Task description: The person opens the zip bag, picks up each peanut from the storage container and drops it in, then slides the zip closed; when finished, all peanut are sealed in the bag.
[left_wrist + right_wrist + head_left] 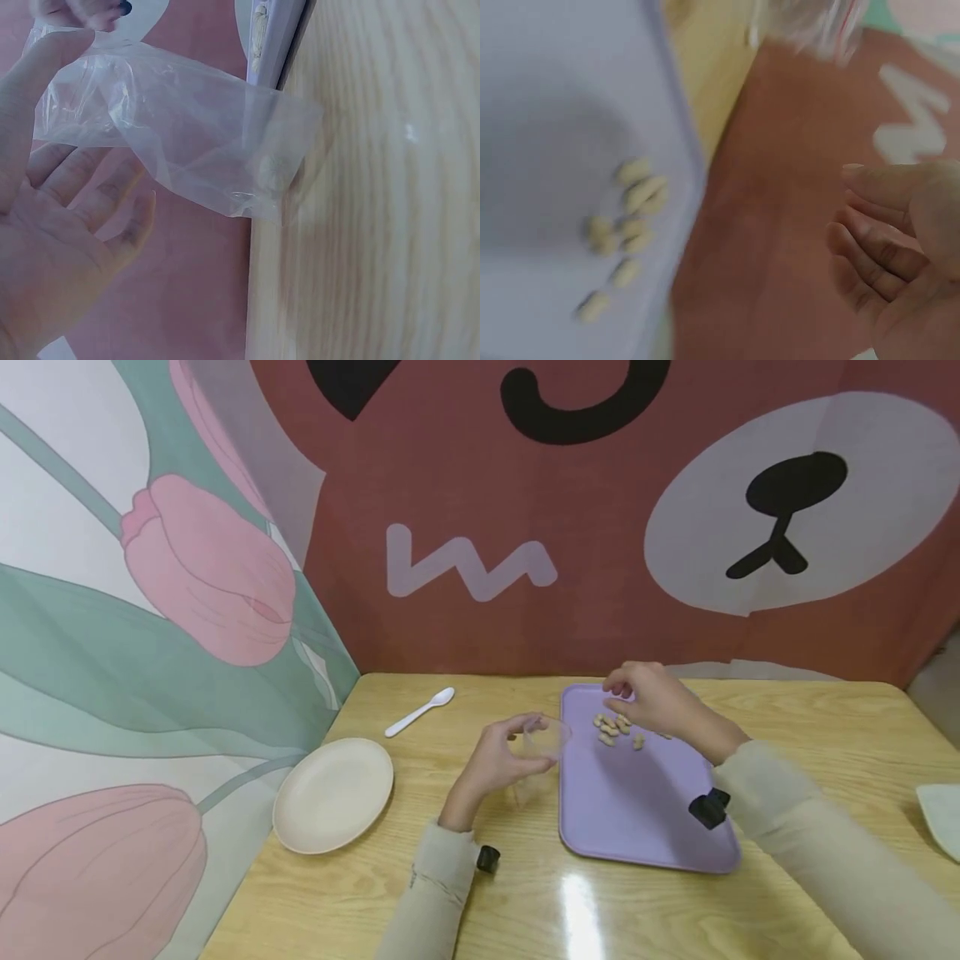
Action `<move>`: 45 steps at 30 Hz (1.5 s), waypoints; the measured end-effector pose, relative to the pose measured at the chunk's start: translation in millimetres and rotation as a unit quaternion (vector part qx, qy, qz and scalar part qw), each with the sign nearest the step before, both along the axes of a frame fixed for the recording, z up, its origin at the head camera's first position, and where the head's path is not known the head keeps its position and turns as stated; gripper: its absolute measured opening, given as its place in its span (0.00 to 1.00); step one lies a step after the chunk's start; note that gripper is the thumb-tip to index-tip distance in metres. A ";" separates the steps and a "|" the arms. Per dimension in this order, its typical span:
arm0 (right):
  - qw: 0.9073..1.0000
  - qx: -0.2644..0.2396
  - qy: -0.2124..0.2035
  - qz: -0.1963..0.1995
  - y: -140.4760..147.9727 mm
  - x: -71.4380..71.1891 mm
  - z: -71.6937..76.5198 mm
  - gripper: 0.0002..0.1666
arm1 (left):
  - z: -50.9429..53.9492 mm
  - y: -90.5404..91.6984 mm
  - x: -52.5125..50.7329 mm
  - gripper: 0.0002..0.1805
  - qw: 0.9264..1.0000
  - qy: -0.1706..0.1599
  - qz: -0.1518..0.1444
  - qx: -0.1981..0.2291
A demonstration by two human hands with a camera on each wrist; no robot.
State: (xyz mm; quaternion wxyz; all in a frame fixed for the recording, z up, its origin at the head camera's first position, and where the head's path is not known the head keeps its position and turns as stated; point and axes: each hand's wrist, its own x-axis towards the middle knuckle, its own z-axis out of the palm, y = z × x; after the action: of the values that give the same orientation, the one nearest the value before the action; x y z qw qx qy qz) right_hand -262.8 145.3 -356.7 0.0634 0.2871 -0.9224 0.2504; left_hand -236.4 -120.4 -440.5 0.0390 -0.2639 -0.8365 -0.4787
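My left hand (498, 760) holds a clear plastic bag (546, 739) at its mouth, left of the purple tray (637, 810). In the left wrist view, the bag (202, 127) hangs between thumb and fingers, and one peanut (274, 171) shows through its lower end. Over the tray's far part hovers my right hand (648, 693), fingers loosely bent. No object shows between its fingertips in the right wrist view, where the hand (900, 247) stands apart from the blurred peanuts (634, 236). Several unshelled peanuts (607, 739) lie on the tray below it.
A round cream plate (333, 797) rests at the table's left edge. Behind it lies a white spoon (420, 712). Part of a pale object (941, 818) shows at the right edge. A patterned cloth (480, 635) stands along the table's back.
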 end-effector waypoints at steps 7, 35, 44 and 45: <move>0.997 0.001 -0.059 -0.050 35.3 -16.5 -37.0 0.11 | 1.0 -0.8 2.0 0.36 1.000 -0.003 -0.004 -0.002; 0.989 0.037 -0.074 -0.124 65.5 -26.8 -96.0 0.07 | -3.8 4.0 1.4 0.34 1.000 0.005 -0.001 0.002; 0.997 0.026 -0.020 -0.073 37.9 -20.1 -50.2 0.07 | -0.5 3.2 2.9 0.34 1.000 0.011 -0.007 -0.002; 0.998 0.025 -0.006 -0.064 31.2 -17.8 -42.9 0.06 | -0.2 3.4 2.9 0.35 1.000 0.010 -0.008 -0.002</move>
State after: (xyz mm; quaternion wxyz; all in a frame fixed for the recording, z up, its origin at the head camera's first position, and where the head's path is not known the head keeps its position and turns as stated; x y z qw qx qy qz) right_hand -280.6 176.5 -399.6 0.0669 0.2273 -0.9453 0.2240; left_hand -233.5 -116.9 -440.8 0.0432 -0.2751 -0.8351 -0.4744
